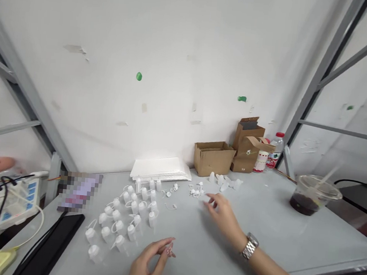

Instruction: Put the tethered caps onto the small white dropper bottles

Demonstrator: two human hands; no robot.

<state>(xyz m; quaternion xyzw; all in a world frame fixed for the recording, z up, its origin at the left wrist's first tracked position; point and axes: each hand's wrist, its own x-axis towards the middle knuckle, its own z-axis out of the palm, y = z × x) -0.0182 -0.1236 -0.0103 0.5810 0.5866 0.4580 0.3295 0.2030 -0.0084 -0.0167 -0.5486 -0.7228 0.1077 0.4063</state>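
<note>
My left hand (151,262) is low at the front of the grey table, thumb and fingertips drawn together in a pinch. Whatever may be between them is too small to make out. Beside it on the left stand several small white plastic bottles (120,241), many with looped strap caps. My right hand (223,212), with a metal watch at the wrist, hovers over the table with fingers bent and slightly apart, holding nothing visible. Just beyond its fingertips lies a small pile of white caps (195,192). A few more loose caps (169,194) lie between pile and bottles.
Behind are a stack of white sheets (161,169), a cardboard box (213,160), a brown paper bag (245,155) and a red-capped bottle (276,148). Translucent pieces (225,184) lie before the box. A drink cup (310,195) stands right; a phone (81,191) and black case (51,246) lie left.
</note>
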